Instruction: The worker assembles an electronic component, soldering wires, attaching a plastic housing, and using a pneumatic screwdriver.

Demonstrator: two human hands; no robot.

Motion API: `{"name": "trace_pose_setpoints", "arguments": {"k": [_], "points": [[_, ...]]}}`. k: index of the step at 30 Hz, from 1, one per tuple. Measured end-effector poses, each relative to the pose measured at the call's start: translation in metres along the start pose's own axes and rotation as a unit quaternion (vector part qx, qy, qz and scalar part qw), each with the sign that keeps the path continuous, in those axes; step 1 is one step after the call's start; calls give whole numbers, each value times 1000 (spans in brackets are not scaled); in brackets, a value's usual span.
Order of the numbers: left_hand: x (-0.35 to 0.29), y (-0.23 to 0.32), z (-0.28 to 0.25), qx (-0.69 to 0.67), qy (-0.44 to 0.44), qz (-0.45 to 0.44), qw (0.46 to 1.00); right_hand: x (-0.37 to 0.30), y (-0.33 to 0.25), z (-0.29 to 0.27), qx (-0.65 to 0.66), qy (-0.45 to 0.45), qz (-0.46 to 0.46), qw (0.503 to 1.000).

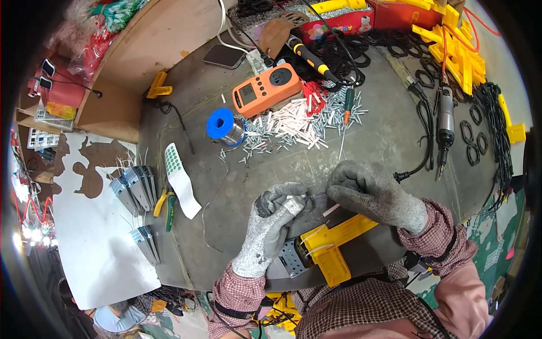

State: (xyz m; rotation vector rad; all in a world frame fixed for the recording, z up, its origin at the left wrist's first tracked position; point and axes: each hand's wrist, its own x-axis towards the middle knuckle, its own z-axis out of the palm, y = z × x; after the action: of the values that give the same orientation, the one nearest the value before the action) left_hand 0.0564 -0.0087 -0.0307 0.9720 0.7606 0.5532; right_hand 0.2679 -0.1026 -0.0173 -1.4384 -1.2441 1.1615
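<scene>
We judge the thin wire (319,195) to be light, limp and easily bent, with so little body that it could slip in thick gloves. It stretches in the gap between the two hands, above the dark table (203,169) and just beyond the yellow plastic piece (341,234). We would take hold of it close to its end, with the tips of thumb and forefinger — a broad grip would only kink it. The short white tube (331,210) under the right fingers looks light too, smooth and probably soft enough to squash, so a gentle pinch around its middle should do. The yellow piece seems stiff and sturdy; we would hold it by its bar, clear of the pale wires (317,246) at its near end. The metal box (293,259) beside it looks rigid.

The left hand (274,217) comes up from the lower edge, wrist nearly upright, with thumb and forefinger pinched together at one end of the thin wire. The right hand (367,189) reaches in from the right, back upward, fingers curled and closed at the wire's other end — whether they grip the tube as well, we cannot tell.
</scene>
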Motion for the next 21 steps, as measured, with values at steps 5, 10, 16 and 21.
{"name": "trace_pose_setpoints", "arguments": {"k": [5,10,16,21], "points": [[1,-5,-6,-23,-15,-14,1000,1,-3,-1,-39,3,-5,999],[1,1,0,22,0,2,1000,2,3,0,-96,11,-6,995],[3,2,0,19,-8,-3,1000,1,-4,-2,-84,11,-6,996],[1,4,3,123,-17,0,992,1,3,4,-41,13,13,999]]}}
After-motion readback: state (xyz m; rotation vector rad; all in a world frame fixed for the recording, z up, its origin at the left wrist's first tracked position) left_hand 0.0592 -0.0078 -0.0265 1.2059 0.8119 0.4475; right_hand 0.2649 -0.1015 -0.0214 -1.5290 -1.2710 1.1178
